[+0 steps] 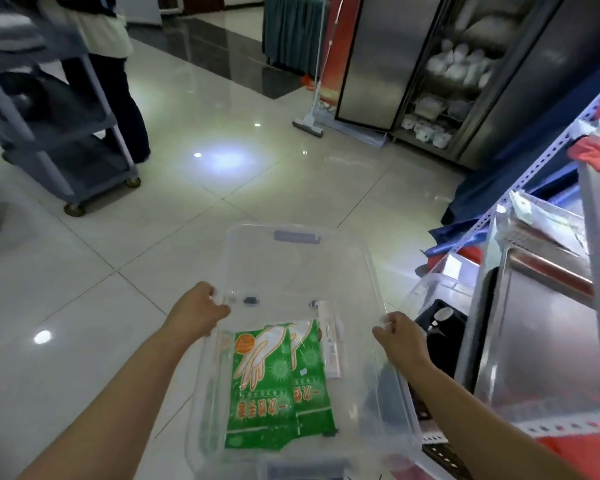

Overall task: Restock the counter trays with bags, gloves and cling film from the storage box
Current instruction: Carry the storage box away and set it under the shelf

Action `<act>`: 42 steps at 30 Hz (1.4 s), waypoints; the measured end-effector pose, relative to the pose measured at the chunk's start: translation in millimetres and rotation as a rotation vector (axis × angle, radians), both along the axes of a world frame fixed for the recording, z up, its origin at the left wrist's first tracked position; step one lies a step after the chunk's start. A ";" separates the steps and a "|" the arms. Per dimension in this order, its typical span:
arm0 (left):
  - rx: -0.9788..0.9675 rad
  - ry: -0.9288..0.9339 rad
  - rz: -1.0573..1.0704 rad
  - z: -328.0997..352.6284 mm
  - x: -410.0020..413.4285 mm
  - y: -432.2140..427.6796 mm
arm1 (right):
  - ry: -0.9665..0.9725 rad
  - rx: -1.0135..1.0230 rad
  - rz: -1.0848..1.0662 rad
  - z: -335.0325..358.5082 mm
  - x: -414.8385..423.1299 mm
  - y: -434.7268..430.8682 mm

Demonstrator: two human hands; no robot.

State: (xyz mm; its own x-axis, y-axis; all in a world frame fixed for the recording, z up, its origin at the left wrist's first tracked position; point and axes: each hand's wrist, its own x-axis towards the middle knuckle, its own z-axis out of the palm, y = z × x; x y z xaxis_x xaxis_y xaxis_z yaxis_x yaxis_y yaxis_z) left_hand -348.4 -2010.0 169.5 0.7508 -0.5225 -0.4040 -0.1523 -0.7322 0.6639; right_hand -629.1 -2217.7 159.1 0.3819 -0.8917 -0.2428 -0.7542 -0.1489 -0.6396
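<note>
I hold a clear plastic storage box (368,268) above the tiled floor, tilted away from me. My left hand (198,311) grips its left rim and my right hand (400,337) grips its right rim. Inside lie two green packs of disposable gloves (262,386), overlapping, with a white cling film box (329,344) beside them on the right. On the right stands the counter with a steel tray (548,327) and a clear tray (541,223) behind it holding flat packets.
A grey wheeled cart (59,133) stands at the left with a person (111,64) behind it. A floor squeegee (309,123) leans near a steel cabinet (440,74) at the back. Perforated white shelving (534,164) and blue cloth line the right side.
</note>
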 end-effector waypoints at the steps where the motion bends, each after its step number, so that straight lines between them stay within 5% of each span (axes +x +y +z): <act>1: 0.004 0.013 -0.008 -0.6 19.5 -15.0 | 0.000 0.009 -0.012 -1.6 16.7 -13.0; 11: 0.066 -0.037 -0.205 7.6 159.1 -180.0 | 0.040 0.034 -0.161 0.1 124.3 -121.2; 29: 0.136 -0.080 -0.472 -24.7 211.6 -559.4 | 0.092 0.145 -0.360 -50.2 158.4 -426.3; 42: 0.295 0.041 -0.698 -157.1 248.9 -782.1 | 0.258 0.277 -0.587 -154.4 185.0 -579.7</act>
